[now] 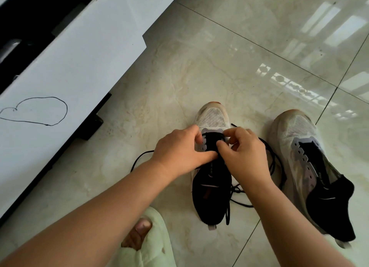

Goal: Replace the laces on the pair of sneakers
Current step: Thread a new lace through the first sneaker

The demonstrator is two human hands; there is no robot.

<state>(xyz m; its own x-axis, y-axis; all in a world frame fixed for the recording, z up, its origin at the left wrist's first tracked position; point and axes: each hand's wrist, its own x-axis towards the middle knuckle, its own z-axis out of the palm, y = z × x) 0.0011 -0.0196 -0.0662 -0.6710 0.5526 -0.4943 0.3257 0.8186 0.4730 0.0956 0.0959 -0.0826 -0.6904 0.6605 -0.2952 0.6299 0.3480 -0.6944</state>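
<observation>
Two white mesh sneakers with black tongues stand on the tiled floor, toes pointing away from me. Both my hands work on the left sneaker [211,117], near its front eyelets. My left hand [179,150] grips its left eyelet edge, the thumb lying across the tongue. My right hand [244,149] pinches the black lace [273,159] over the tongue. This lace runs through the front eyelets, and its loose ends trail on the floor to both sides and toward me. The right sneaker [307,157] stands apart, with bare eyelets.
A low white cabinet [75,63] with a black base runs along the left, and another thin black lace [40,111] lies looped on top of it. My foot in a pale green slipper [147,244] sits near the bottom edge. Glossy tiles surround the shoes.
</observation>
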